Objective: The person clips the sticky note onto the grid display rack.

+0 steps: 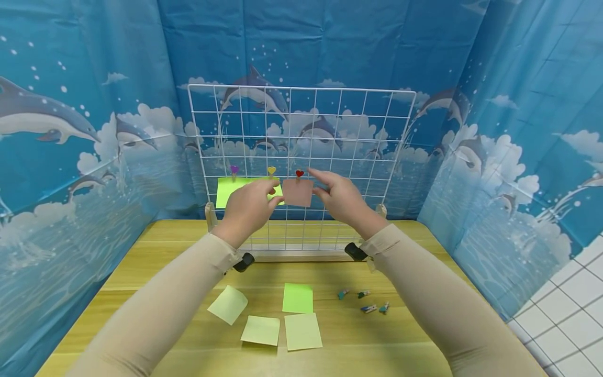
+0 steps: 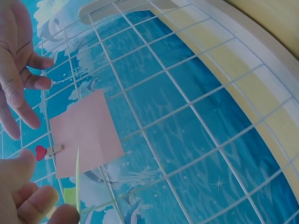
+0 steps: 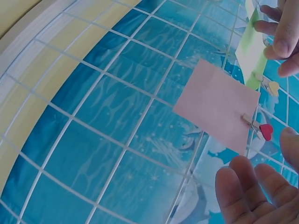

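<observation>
A pink sticky note [image 1: 298, 192] hangs on the white wire grid [image 1: 303, 88], held at its top by a small clothespin with a red heart [image 1: 299, 173]. My right hand [image 1: 343, 198] is just right of it, fingers apart and holding nothing. On the other side, my left hand [image 1: 249, 207] hovers in front of the green notes [image 1: 226, 191], with its thumb and fingers spread; whether it touches paper I cannot tell. Clothespins with a purple heart [image 1: 234, 170] and a yellow heart [image 1: 271, 170] clip those notes. In the right wrist view the pink note [image 3: 217, 105] hangs free of both hands.
On the wooden table [image 1: 188, 340] lie a bright green note [image 1: 298, 298] and pale yellow notes [image 1: 260, 330]. Several small clothespins [image 1: 369, 309] are scattered to the right. The grid stands on a white base [image 1: 297, 255], before a blue dolphin curtain [image 1: 292, 31].
</observation>
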A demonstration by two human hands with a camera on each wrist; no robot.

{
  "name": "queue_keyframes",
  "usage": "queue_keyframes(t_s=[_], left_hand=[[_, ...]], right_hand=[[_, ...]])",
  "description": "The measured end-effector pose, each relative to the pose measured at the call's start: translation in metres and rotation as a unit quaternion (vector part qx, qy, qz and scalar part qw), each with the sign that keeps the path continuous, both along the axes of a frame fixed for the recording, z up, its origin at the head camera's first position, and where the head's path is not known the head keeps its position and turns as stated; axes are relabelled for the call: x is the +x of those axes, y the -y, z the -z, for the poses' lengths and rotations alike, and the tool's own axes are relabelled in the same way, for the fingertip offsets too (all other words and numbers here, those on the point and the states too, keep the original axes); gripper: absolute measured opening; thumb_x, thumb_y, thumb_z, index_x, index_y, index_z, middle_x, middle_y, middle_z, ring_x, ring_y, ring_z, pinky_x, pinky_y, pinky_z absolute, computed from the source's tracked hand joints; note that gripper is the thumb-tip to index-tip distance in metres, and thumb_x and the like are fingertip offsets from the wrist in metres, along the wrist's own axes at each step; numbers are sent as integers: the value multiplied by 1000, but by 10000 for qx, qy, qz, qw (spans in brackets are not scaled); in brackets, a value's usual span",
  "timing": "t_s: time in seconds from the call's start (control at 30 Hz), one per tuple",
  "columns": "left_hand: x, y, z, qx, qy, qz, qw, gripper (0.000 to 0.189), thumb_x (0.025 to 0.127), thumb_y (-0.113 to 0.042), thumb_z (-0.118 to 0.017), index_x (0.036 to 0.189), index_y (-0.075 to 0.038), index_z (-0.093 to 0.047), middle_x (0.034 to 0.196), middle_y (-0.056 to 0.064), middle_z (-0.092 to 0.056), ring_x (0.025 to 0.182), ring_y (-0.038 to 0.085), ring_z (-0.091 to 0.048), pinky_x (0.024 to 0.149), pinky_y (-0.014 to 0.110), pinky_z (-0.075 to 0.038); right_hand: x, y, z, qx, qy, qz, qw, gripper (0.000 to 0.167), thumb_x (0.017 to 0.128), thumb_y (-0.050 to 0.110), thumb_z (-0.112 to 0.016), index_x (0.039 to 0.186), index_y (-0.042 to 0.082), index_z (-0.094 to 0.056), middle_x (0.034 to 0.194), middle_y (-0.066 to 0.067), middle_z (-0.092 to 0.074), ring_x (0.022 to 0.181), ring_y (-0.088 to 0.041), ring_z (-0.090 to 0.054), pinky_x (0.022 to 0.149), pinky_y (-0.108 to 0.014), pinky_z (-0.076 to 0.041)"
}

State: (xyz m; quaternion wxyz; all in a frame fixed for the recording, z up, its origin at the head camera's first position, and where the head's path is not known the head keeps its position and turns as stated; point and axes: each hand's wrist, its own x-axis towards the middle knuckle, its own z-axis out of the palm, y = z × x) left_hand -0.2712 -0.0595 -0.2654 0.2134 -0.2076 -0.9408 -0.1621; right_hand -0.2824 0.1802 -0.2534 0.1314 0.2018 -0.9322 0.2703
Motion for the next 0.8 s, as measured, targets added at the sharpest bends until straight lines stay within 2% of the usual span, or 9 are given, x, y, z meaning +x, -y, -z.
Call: queue_keyframes(t_s=[0.17, 0.3, 0.4, 0.53, 0.6, 0.67, 0.8], left_hand=[[7, 10, 3, -176, 58, 69, 9998, 43, 105, -40, -66, 141, -16, -67, 136, 5, -72, 109, 24, -75, 77, 42, -64], [11, 17, 5, -246, 83, 109, 9996, 46, 104, -40, -67, 142, -15, -66, 138, 7, -71, 114, 26, -73, 82, 44, -64], [14, 22, 6, -340, 80, 146, 9993, 47, 104, -42, -66, 143, -14, -66, 137, 7, -72, 115, 26, -73, 84, 45, -63], [19, 28, 9, -470, 3, 242, 9986, 48, 105, -44, -64, 143, -15, -66, 136, 6, -72, 116, 26, -73, 83, 45, -63], [21, 31, 11, -516, -80, 290, 9982, 48, 105, -44, -65, 142, -14, -66, 136, 7, -73, 117, 27, -73, 84, 46, -63], [23, 35, 13, -564, -141, 308, 9978, 48, 104, -44, -65, 141, -13, -67, 135, 7, -73, 118, 27, -73, 86, 47, -63], [26, 42, 16, -690, -197, 342, 9968, 48, 104, -44, -66, 140, -12, -67, 132, 8, -74, 117, 27, -73, 88, 47, -63]], right_hand=[[7, -7, 2, 51, -23, -87, 9999, 57, 111, 23, -56, 164, 31, -38, 167, -4, -43, 64, -22, -57, 58, -38, -47], [10, -12, 4, 142, -45, -81, 9999, 57, 111, 26, -57, 164, 30, -38, 168, -4, -42, 92, -22, -67, 61, -39, -49], [12, -16, 7, 259, -119, -68, 9996, 57, 111, 27, -57, 165, 29, -38, 167, -5, -43, 106, -22, -67, 62, -38, -49], [16, -22, 10, 319, -147, -102, 9993, 58, 111, 26, -57, 165, 28, -37, 168, -5, -42, 118, -26, -67, 68, -39, -51], [18, -25, 11, 347, -114, -123, 9993, 58, 111, 25, -57, 165, 27, -37, 168, -6, -41, 128, -29, -64, 76, -42, -54], [21, -29, 12, 393, -88, -142, 9991, 59, 110, 24, -58, 165, 25, -37, 169, -8, -40, 140, -32, -57, 90, -47, -56], [24, -35, 14, 535, -87, -131, 9984, 60, 110, 23, -59, 165, 22, -37, 169, -11, -39, 153, -35, -42, 114, -57, -47]])
